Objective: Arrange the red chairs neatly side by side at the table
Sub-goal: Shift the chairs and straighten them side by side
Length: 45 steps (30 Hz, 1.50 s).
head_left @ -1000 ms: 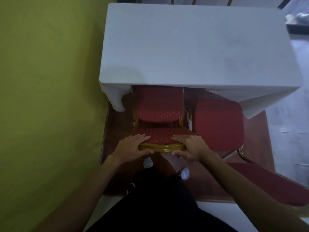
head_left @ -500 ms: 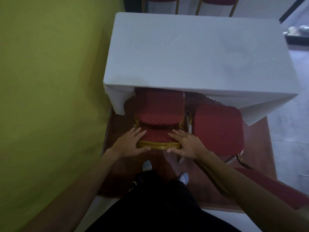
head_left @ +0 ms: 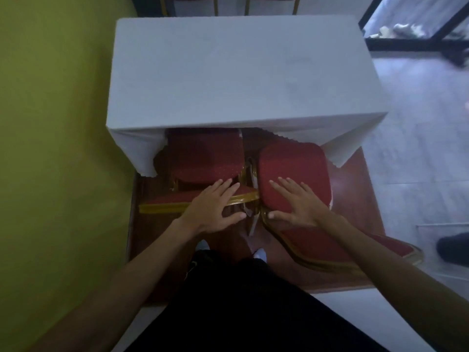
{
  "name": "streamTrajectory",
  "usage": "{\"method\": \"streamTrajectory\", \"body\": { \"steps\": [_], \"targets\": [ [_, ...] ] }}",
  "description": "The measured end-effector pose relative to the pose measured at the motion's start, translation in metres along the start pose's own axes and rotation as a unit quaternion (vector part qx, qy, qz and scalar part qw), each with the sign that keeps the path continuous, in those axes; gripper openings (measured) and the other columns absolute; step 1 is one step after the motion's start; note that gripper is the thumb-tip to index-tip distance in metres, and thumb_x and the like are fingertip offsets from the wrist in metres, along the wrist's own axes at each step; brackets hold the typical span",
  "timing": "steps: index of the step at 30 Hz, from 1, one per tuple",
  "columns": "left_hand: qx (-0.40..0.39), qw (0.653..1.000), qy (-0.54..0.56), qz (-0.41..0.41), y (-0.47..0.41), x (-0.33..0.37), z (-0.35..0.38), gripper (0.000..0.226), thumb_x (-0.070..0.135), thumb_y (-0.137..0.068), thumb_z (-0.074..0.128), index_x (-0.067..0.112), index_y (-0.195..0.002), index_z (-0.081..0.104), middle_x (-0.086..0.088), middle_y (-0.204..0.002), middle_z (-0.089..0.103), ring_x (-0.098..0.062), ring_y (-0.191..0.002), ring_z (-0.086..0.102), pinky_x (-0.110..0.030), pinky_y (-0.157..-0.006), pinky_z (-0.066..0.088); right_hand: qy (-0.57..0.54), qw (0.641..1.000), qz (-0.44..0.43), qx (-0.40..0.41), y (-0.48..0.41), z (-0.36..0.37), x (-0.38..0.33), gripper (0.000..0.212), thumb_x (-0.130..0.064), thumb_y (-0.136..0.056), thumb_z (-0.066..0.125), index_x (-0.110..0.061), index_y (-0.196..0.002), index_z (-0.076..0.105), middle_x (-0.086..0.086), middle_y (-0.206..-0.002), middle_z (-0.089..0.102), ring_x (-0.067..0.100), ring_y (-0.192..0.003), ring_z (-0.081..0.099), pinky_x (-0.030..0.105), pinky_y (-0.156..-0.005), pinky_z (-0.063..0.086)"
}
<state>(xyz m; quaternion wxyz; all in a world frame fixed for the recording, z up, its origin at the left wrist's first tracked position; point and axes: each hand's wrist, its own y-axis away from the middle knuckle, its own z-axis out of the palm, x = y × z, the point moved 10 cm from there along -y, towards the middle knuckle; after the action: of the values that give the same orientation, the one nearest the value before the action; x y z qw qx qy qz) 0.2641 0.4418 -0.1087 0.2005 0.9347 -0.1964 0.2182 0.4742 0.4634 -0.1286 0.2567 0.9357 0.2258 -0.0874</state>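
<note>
Two red chairs with gold frames stand at the near side of the white-clothed table [head_left: 241, 72]. The left red chair [head_left: 203, 158] has its seat partly under the cloth, its backrest rail pointing left. My left hand [head_left: 215, 207] lies over the right end of that rail, fingers forward, thumb on the near side. The right red chair [head_left: 291, 163] stands skewed, with its seat mostly outside the cloth and its backrest angled toward the lower right. My right hand [head_left: 297, 201] is spread on the rear of its seat, thumb hooked at the seat's back edge.
A yellow-green wall [head_left: 50, 123] runs close along the left. The chairs and my feet are on a reddish-brown wooden platform [head_left: 355, 199] with a step down to grey tiles on the right. Another person's dark shoe [head_left: 454, 247] is at the right edge. More red chairs [head_left: 187, 0] stand behind the table.
My right hand left the left chair's backrest and went to the right chair's seat. My left hand slid to the rail's right end. The left chair now sits further under the cloth.
</note>
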Motion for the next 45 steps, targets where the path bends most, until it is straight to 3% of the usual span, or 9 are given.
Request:
{"method": "streamTrajectory", "body": {
  "steps": [8, 12, 16, 21, 26, 29, 38, 45],
  "targets": [
    [-0.045, 0.993, -0.028, 0.102, -0.045, 0.137, 0.082, 0.094, 0.082, -0.088, 0.026, 0.024, -0.159, 0.010, -0.003, -0.167, 0.008, -0.023, -0.153, 0.001, -0.044, -0.123, 0.005, 0.045, 0.996, 0.054, -0.047, 0.119, 0.013, 0.116, 0.098, -0.093, -0.081, 0.021, -0.040, -0.157, -0.010, 0.000, -0.166, -0.006, 0.022, -0.153, -0.008, 0.059, -0.121, 0.002],
    [-0.104, 0.986, 0.000, 0.126, -0.055, 0.203, 0.140, 0.089, 0.079, -0.091, 0.026, 0.023, -0.159, 0.011, -0.003, -0.166, 0.010, -0.023, -0.153, 0.003, -0.043, -0.121, 0.005, 0.052, 0.988, 0.065, -0.126, 0.192, 0.048, 0.167, 0.106, -0.098, -0.073, 0.025, -0.043, -0.156, -0.012, -0.006, -0.164, -0.015, 0.019, -0.151, -0.015, 0.061, -0.119, -0.001],
    [-0.171, 0.974, 0.004, 0.149, -0.053, 0.249, 0.189, 0.088, 0.078, -0.092, 0.025, 0.023, -0.159, 0.009, -0.005, -0.167, 0.008, -0.026, -0.153, 0.003, -0.045, -0.123, 0.007, 0.065, 0.985, 0.079, -0.141, 0.250, 0.078, 0.218, 0.101, -0.097, -0.075, 0.028, -0.045, -0.156, -0.002, -0.005, -0.167, 0.002, 0.023, -0.154, -0.003, 0.058, -0.121, 0.006],
    [-0.209, 0.969, -0.007, 0.135, -0.064, 0.259, 0.213, 0.090, 0.079, -0.092, 0.023, 0.023, -0.159, 0.003, -0.006, -0.167, 0.003, -0.027, -0.153, 0.001, -0.047, -0.121, 0.006, 0.017, 0.991, 0.102, -0.086, 0.268, 0.074, 0.249, 0.080, -0.087, -0.087, 0.023, -0.045, -0.154, 0.009, -0.001, -0.165, 0.022, 0.024, -0.153, 0.014, 0.057, -0.121, 0.016],
    [-0.251, 0.963, 0.045, 0.087, -0.064, 0.259, 0.228, 0.087, 0.077, -0.092, 0.025, 0.026, -0.159, 0.004, -0.002, -0.167, 0.004, -0.024, -0.153, 0.003, -0.048, -0.122, 0.008, 0.009, 0.996, 0.081, -0.027, 0.257, 0.074, 0.246, 0.083, -0.078, -0.094, 0.023, -0.021, -0.152, 0.038, 0.010, -0.154, 0.043, 0.030, -0.144, 0.035, 0.061, -0.115, 0.028],
    [-0.274, 0.957, 0.071, 0.068, -0.064, 0.258, 0.231, 0.085, 0.077, -0.092, 0.027, 0.030, -0.159, 0.007, 0.002, -0.167, 0.006, -0.021, -0.152, 0.005, -0.052, -0.122, 0.007, 0.005, 0.997, 0.073, 0.007, 0.256, 0.070, 0.245, 0.080, -0.075, -0.096, 0.024, -0.015, -0.143, 0.047, 0.013, -0.146, 0.051, 0.033, -0.137, 0.044, 0.064, -0.110, 0.034],
    [-0.231, 0.967, 0.097, 0.047, -0.084, 0.253, 0.226, 0.083, 0.081, -0.088, 0.029, 0.034, -0.157, 0.018, 0.005, -0.164, 0.020, -0.021, -0.150, 0.019, -0.057, -0.119, 0.017, 0.012, 0.998, 0.056, 0.003, 0.239, 0.057, 0.255, 0.074, -0.073, -0.095, 0.031, -0.018, -0.137, 0.056, 0.006, -0.139, 0.059, 0.028, -0.134, 0.048, 0.054, -0.116, 0.032],
    [-0.214, 0.970, 0.107, 0.026, -0.115, 0.243, 0.205, 0.089, 0.085, -0.084, 0.027, 0.034, -0.156, 0.021, 0.003, -0.163, 0.023, -0.021, -0.150, 0.021, -0.057, -0.117, 0.020, 0.007, 0.998, 0.041, 0.039, 0.208, 0.028, 0.266, 0.077, -0.076, -0.093, 0.032, -0.016, -0.134, 0.058, 0.007, -0.133, 0.063, 0.027, -0.123, 0.059, 0.050, -0.107, 0.044]
  ]
}}
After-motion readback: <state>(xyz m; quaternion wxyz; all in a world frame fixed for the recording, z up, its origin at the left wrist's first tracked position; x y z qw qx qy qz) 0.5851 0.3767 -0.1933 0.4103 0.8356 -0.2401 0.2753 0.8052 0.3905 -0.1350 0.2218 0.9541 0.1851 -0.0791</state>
